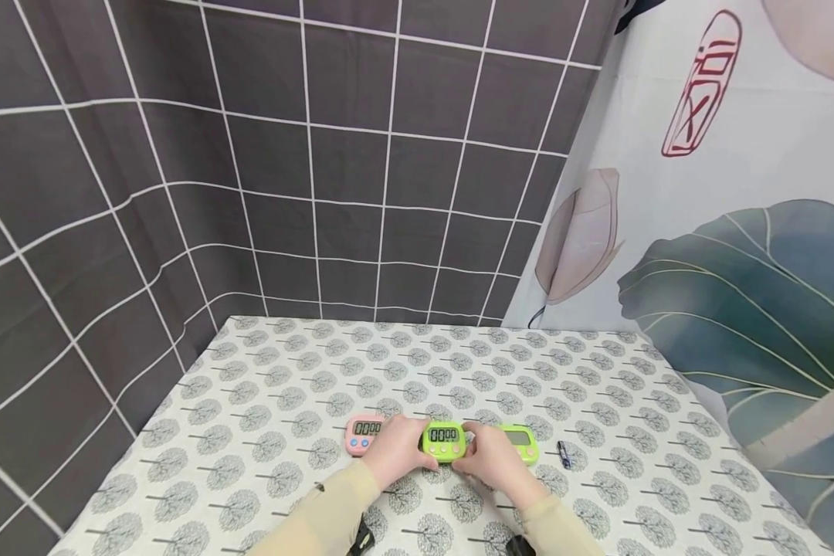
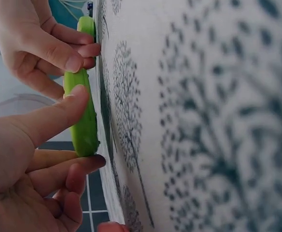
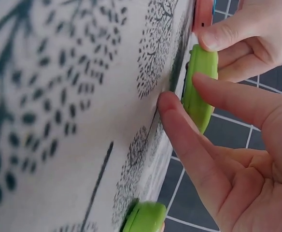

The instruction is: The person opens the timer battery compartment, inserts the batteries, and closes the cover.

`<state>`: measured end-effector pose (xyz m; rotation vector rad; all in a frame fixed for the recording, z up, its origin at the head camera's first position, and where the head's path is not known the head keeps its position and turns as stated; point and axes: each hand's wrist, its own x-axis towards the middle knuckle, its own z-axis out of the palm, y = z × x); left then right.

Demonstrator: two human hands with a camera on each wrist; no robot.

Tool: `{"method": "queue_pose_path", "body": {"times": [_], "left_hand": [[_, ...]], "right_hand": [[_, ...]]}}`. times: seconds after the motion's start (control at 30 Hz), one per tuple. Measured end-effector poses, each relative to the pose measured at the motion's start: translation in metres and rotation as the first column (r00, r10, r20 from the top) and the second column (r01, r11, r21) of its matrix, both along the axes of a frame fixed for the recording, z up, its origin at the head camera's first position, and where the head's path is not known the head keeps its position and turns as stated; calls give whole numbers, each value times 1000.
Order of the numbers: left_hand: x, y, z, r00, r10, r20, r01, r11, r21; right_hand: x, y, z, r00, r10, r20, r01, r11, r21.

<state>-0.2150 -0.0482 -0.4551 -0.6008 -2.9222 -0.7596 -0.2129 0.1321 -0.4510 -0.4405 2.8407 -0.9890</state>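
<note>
Between left hand (image 1: 396,448) and right hand (image 1: 491,459), fingers (image 3: 176,116) pinching its ends, sits a green timer (image 1: 444,438).

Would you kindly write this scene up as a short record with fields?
Middle green digital timer: between both hands; display shows zeros
Left grip: holds its left end
Right grip: holds its right end
Pink digital timer: far left, partly hidden; display shows zeros
Rightmost green digital timer: partly hidden; no digits visible
Small dark object: farther right; possibly a battery
Surface: tree-print tablecloth
</note>
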Motion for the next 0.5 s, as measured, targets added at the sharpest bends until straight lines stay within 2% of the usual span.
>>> {"method": "queue_pose_path", "body": {"times": [0.2,0.5], "left_hand": [[-3,2,-2,1000,6,-21,-6,999,-36],[-1,3,-1,998,54,-10,-55,997,-62]], "right_hand": [[-1,-5,0,1000,-5,-26,6,999,38],[-6,-4,-3,999,-30,43,30,1000,-3]]}}
